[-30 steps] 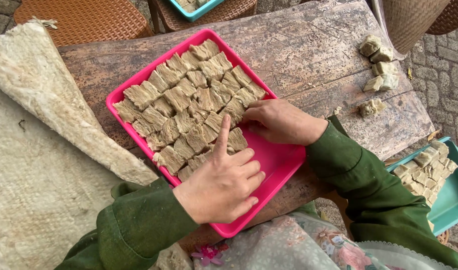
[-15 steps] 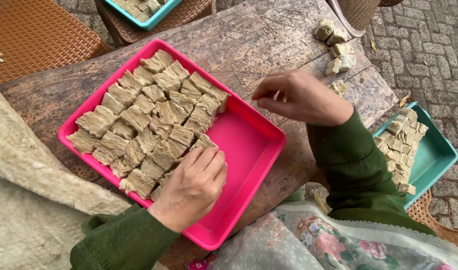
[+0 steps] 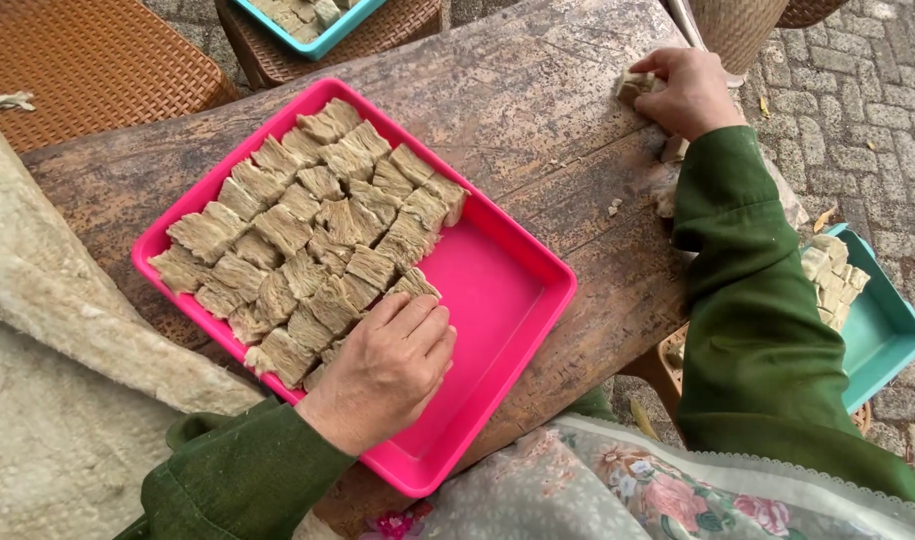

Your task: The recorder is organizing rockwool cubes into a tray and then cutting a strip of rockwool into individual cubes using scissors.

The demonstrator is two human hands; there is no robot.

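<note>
Head view is showing you leaning over a worn wooden table (image 3: 538, 110) with a pink tray (image 3: 498, 300) lying on it as the landmark. Inside the tray, beige fibrous blocks (image 3: 318, 230) are sitting packed in tight rows, filling its far and left part and leaving the near right part bare. Your left hand (image 3: 388, 370) is resting palm down at the near edge of those rows, fingers (image 3: 418, 320) lying flat and close together, touching the last blocks rather than gripping any. Your right hand (image 3: 690, 92) is reaching well beyond the tray's right side, to the far right corner of the table, where its fingers are curling around one loose block (image 3: 636, 84); how firmly they are closing on it you cannot tell. A few crumbs and small pieces (image 3: 666, 200) are lying on the table right of the tray, below that hand. These blocks are looking light, dry and crumbly, likely soft enough to flake at the corners, so taking one by its broad opposite faces with a gentle pinch is seeming wisest. Further right of the tray, off the table, a teal tray (image 3: 883, 340) is holding more of the same pieces.
</note>
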